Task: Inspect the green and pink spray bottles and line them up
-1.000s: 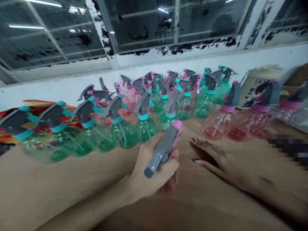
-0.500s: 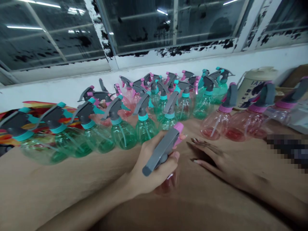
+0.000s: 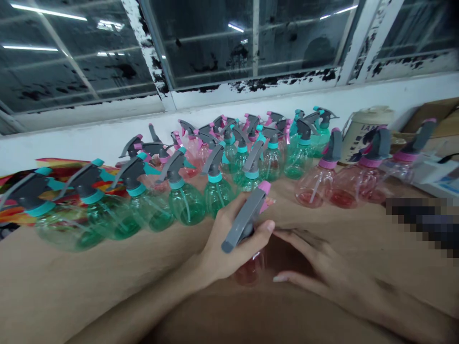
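Nearby, left hand (image 3: 231,260): curled round the bottle (image 3: 250,272) near its neck, likely for steadiness.
Bottle: between both hands.
Right hand (image 3: 324,263): spread, just beside it.
Green row (image 3: 187,203): beyond, seemingly grouped by colour.
Jug (image 3: 367,128): near the wall (image 3: 423,91).

A cream lettered container (image 3: 358,134) is standing before the white wall (image 3: 82,136); brown cardboard (image 3: 432,114) is lying to its right. Multicoloured wrapping (image 3: 71,165) is lying far left. Windowpanes (image 3: 204,43) are showing bright strips.
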`<state>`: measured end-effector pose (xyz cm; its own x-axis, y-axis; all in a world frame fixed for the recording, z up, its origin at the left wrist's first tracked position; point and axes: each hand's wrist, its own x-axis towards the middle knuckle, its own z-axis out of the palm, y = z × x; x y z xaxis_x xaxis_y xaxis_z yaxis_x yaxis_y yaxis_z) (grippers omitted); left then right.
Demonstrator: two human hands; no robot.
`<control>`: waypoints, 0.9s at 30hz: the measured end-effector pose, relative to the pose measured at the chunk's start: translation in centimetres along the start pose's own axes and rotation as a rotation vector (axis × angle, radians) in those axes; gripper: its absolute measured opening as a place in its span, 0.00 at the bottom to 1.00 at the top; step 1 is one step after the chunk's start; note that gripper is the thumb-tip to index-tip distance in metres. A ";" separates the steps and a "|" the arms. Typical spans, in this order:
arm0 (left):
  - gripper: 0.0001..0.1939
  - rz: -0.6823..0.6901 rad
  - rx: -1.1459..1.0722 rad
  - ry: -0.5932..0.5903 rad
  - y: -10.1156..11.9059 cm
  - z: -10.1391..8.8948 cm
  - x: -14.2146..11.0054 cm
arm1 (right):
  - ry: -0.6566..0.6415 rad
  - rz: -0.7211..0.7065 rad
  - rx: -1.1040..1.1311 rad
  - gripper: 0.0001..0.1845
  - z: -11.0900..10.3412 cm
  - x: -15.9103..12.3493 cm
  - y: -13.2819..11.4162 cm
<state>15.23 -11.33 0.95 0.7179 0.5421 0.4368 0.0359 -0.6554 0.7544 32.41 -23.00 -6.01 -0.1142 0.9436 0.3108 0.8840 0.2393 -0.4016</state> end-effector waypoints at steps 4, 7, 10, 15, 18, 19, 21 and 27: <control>0.23 -0.011 -0.093 -0.012 -0.2 0.2 -0.1 | 0.014 0.069 0.156 0.38 0.0 1.2 -3.4; 0.25 -0.016 -0.101 -0.021 -0.2 0.2 -0.1 | 0.084 0.122 0.197 0.38 0.9 2.1 -5.3; 0.24 -0.023 -0.077 -0.018 -0.2 0.2 -0.1 | 0.170 0.171 0.216 0.36 1.8 2.9 -6.4; 0.31 -0.029 -0.037 -0.087 0.0 -0.4 -0.1 | 0.242 0.189 0.125 0.31 2.1 3.2 -7.2; 0.36 -0.001 0.011 -0.160 0.2 -0.7 -0.3 | 0.216 0.181 0.044 0.27 1.2 2.4 -7.0; 0.37 0.020 0.028 -0.172 0.2 -0.6 -0.5 | 0.209 0.187 0.022 0.26 0.8 2.1 -6.6; 0.35 0.056 0.078 -0.177 0.0 -0.2 -1.1 | 0.213 0.221 -0.047 0.24 -0.2 1.6 -5.6; 0.26 0.059 0.391 -0.207 -2.0 1.9 -5.1 | 0.251 0.312 -0.349 0.33 -3.4 1.5 -0.9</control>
<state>12.81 -13.79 -3.74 0.8492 0.4071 0.3364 0.2222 -0.8533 0.4717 32.98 -22.55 -2.23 0.2524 0.8638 0.4360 0.9618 -0.1747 -0.2106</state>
